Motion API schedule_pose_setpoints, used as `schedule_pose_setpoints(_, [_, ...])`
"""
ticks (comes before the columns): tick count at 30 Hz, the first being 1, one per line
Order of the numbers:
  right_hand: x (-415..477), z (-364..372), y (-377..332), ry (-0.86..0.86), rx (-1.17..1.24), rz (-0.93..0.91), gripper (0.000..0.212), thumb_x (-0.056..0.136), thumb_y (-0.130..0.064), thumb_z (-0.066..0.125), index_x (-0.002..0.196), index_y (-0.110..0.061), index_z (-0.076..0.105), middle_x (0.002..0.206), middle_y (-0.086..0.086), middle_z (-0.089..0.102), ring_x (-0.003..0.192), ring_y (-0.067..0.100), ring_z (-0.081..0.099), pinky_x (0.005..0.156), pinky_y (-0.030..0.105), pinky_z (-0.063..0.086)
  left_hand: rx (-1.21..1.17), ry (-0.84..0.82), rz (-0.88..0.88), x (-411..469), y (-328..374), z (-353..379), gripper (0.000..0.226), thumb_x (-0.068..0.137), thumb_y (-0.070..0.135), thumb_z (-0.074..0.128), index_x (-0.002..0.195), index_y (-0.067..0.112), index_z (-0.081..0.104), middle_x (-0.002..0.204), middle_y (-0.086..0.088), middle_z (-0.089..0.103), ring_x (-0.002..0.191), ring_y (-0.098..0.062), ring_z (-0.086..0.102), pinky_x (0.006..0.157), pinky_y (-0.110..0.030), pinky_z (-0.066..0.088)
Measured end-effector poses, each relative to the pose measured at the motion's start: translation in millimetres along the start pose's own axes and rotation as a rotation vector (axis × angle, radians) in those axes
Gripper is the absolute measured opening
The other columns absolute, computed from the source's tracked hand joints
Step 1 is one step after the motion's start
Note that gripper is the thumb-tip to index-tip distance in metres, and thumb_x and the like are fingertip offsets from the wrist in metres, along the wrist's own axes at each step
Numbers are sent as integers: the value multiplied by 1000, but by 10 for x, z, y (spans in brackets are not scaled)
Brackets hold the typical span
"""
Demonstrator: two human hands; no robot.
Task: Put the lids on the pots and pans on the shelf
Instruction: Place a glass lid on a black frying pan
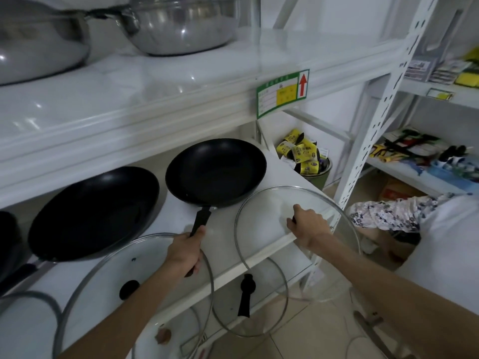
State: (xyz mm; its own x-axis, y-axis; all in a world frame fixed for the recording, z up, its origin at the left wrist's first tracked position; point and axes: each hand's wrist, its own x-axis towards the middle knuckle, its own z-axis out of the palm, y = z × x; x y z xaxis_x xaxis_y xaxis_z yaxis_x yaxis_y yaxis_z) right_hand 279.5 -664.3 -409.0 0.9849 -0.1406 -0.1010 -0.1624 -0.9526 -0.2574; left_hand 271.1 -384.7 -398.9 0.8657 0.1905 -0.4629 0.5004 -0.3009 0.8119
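Observation:
A black frying pan [216, 172] sits on the lower white shelf [261, 257], and my left hand [185, 251] grips its black handle. My right hand [307, 224] holds a glass lid [264, 208] by its knob, just right of the pan and over the shelf's front edge. A larger black pan [93, 213] rests to the left. Another glass lid with a black knob [129, 268] lies flat on the shelf in front of it, partly under my left arm. A third glass lid [248, 294] with a long black handle hangs below the shelf edge.
Two steel pots [181, 24] stand on the upper shelf. A bin of yellow packets [303, 156] is behind the shelf's right end. White slotted uprights [375, 125] and a second rack with goods stand at the right. A person in patterned clothing [388, 211] crouches there.

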Motion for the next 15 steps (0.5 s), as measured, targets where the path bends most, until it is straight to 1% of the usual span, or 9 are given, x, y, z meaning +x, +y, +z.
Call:
schedule_pose_setpoints(3, [-307,-146,148,19,82,-40,25,102,-33,40,89,-12,37,77,9,53,74,35,56,60,37,40,9,-32,-13,-15,25,-34,44,91,47,51,69,9,46,45,-8,47,36,-22,41,42,-28,38])
schedule_pose_setpoints(5, [-521,-279,202,60,99,-83,27,102,-35,40,86,-13,40,69,5,53,68,33,55,54,36,38,-12,-53,-21,-25,49,-43,42,92,45,51,71,9,46,47,-9,46,35,-21,41,39,-27,37])
schedule_pose_setpoints(7, [-715,-448,190,111,99,-123,30,101,-38,42,84,-13,44,66,4,55,64,31,56,49,36,36,-53,-99,-37,-39,62,-62,38,94,42,50,76,8,46,49,-10,45,34,-20,40,37,-26,36])
schedule_pose_setpoints(11, [-884,-854,1,204,205,-153,32,98,-43,47,82,-15,50,65,4,57,63,28,56,57,39,48,-157,-184,-18,-30,27,-127,30,98,33,44,83,7,43,50,-10,45,31,-19,39,33,-24,35])
schedule_pose_setpoints(15, [-696,-1204,-309,291,247,-207,35,97,-45,49,81,-14,53,63,4,58,59,27,56,56,39,49,-242,-249,-1,-44,-36,-63,26,100,31,42,92,6,43,50,-8,49,29,-17,41,33,-22,37])
